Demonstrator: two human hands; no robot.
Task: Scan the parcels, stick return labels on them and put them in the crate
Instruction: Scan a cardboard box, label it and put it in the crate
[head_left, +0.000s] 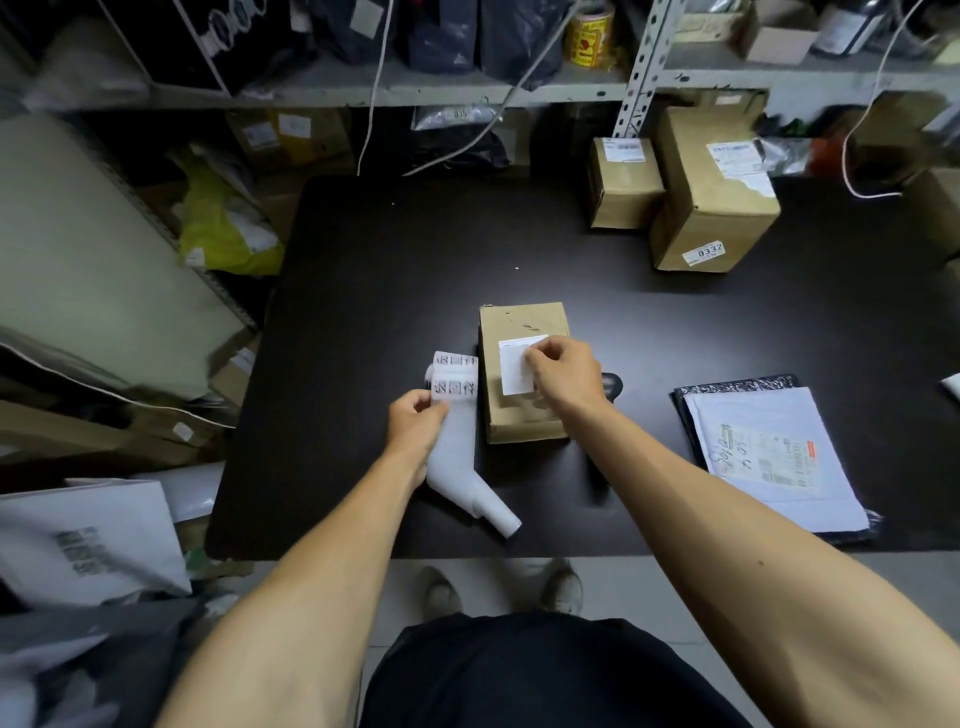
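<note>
A small brown cardboard parcel (519, 410) lies in the middle of the dark table (395, 270). A white label (513, 366) sits on its top face, and my right hand (563, 376) pinches the label's right edge with curled fingers. Just left of the parcel, my left hand (415, 423) grips a strip of return labels (455, 382) with black print; its blank white backing trails down toward the table's front edge. A black object (613, 387), partly hidden by my right wrist, lies right of the parcel.
Two taller cardboard boxes (711, 208) stand at the back right. A white mailer on a dark bag (769, 457) lies front right. Shelves packed with parcels run along the back, and more bags and boxes crowd the floor at the left.
</note>
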